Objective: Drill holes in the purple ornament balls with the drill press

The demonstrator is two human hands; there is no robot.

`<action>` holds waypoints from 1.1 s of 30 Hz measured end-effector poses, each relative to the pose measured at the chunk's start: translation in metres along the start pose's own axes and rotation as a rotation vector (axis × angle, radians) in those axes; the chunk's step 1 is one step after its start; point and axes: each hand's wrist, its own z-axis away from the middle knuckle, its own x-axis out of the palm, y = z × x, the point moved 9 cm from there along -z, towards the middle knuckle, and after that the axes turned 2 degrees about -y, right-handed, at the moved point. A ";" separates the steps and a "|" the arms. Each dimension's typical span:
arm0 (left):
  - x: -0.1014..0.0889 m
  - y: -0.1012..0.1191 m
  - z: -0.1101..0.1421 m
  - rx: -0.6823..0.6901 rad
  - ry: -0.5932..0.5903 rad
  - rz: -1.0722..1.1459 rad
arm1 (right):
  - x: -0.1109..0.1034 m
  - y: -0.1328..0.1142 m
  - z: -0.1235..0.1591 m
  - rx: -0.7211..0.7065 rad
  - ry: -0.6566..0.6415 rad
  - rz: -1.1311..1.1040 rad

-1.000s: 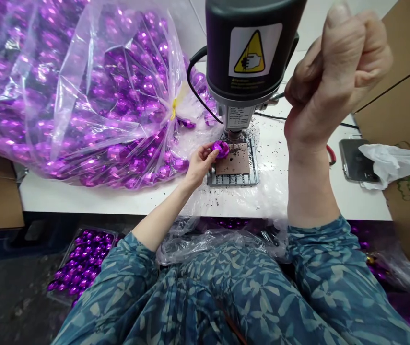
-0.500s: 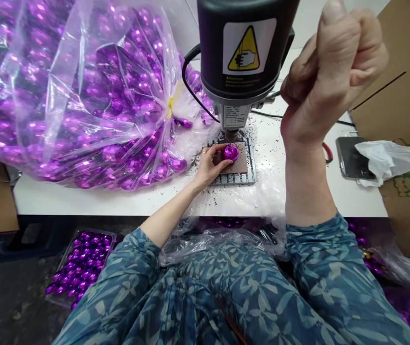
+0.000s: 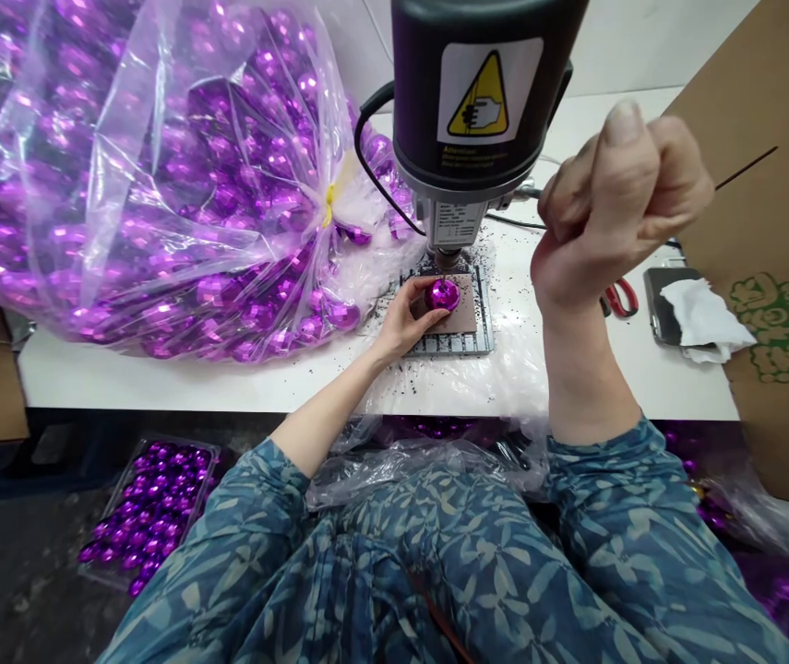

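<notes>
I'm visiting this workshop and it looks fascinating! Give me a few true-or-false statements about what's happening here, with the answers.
1. The left hand holds a shiny purple ball beneath the bench drill. True.
2. The right hand lies flat on the table. False: it is raised in a fist.
3. The big clear plastic bag of purple balls is tied with blue. False: it has a yellow tie.
4. Red-handled cutters lie on the white table. True.
</notes>
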 end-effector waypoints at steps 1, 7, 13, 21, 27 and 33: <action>0.000 0.001 0.000 0.007 0.003 -0.001 | -0.002 0.000 0.004 -0.008 0.006 0.000; -0.001 0.000 0.001 0.001 0.008 -0.031 | -0.009 0.002 0.016 -0.128 0.004 -0.037; 0.000 0.001 0.001 0.031 0.005 -0.040 | -0.016 0.022 0.024 -0.110 -0.078 0.093; 0.000 0.000 0.002 0.042 0.009 -0.056 | -0.033 0.033 0.039 -0.238 -0.067 0.093; 0.000 0.001 0.003 0.039 0.017 -0.043 | -0.037 0.023 0.047 -0.325 -0.052 -0.004; 0.002 -0.002 0.003 0.029 0.022 -0.002 | -0.016 0.009 0.015 -0.206 0.022 0.007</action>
